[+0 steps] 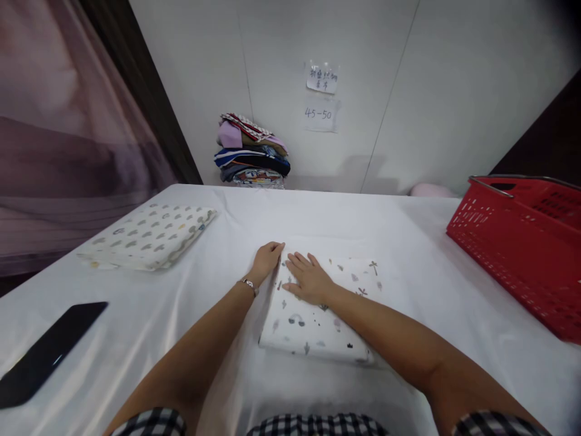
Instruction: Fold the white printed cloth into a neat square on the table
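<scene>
— What do you have on the far left?

— I see a dark flat slab [48, 354] lying at the left edge of the white table cover [190, 297]; I can't read any mark on it. Beyond it lies a folded cloth with grey cloud shapes [149, 236], well apart from the hands.

— And against the wall?

— A stack of folded clothes [252, 151], mixed colours, sits at the table's far edge. To its right I see two paper notes taped to the wall. The upper note [322, 79] has handwritten characters I can't make out. The lower note [320, 114] reads "45-50".

— The hands?

— The left hand [267, 259] is at the left edge of the folded white printed cloth [318, 324], fingers curled together at that edge; whether they pinch the fabric I can't tell. A thin bracelet [249, 283] is on that wrist. The right hand [308, 278] lies flat on top of the cloth, fingers straight and slightly spread, pressing down, gripping nothing. The two hands are just beside each other.

— Where is that cloth?

— In the middle of the table, right in front of me, folded into a rectangle, with small grey printed shapes.

— Far right?

— A red plastic basket [521, 242] with a metal handle, apart from the cloth.
</scene>
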A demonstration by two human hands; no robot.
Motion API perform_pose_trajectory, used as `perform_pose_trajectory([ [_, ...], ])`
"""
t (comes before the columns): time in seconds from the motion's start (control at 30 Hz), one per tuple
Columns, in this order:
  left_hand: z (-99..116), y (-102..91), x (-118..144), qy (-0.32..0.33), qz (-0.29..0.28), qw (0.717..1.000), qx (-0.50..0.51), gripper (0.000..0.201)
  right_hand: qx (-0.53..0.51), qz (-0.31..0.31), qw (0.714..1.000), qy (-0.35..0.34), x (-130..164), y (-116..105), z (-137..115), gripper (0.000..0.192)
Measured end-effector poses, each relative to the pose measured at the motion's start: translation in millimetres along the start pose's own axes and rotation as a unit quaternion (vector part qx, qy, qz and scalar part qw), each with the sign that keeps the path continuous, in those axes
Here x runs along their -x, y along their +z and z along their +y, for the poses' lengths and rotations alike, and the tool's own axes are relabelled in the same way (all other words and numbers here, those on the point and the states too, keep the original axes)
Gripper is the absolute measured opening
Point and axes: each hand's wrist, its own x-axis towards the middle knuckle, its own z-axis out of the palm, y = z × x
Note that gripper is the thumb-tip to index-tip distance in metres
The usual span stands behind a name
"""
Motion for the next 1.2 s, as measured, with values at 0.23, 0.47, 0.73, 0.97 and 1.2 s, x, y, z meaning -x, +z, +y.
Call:
perform_pose_trajectory([
  [0.23, -1.8, -25.1, 66.3, -0.036, -0.014, 0.998, 0.044, 0.03, 0.01, 0.01, 1.0, -0.004, 4.7, -0.3, 0.3, 0.072],
  [0.47, -12.3, -24.5, 155.2, -0.018, -0.019, 0.995, 0.095, 0.044, -0.02, 0.012, 0.999, 0.039, -6.0, -6.5, -4.5, 0.064],
  [0.73, -12.5, -23.3, 196.2, -0.037, 0.029, 0.998, 0.032, 0.055, 0.027, 0.01, 0.996, 0.09, -13.2, 0.3, -15.6, 0.064],
  [0.97, -7.3, -18.4, 206.9, -0.039, 0.084, 0.995, 0.023, 0.05, 0.03, 0.033, 0.995, 0.089, -12.1, 5.5, -14.4, 0.065],
  [1.2, -11.3, -16.2, 207.8, -0.011, 0.064, 0.998, 0.016, 0.038, 0.031, 0.034, 0.995, 0.091, -12.3, 6.8, -13.6, 0.067],
])
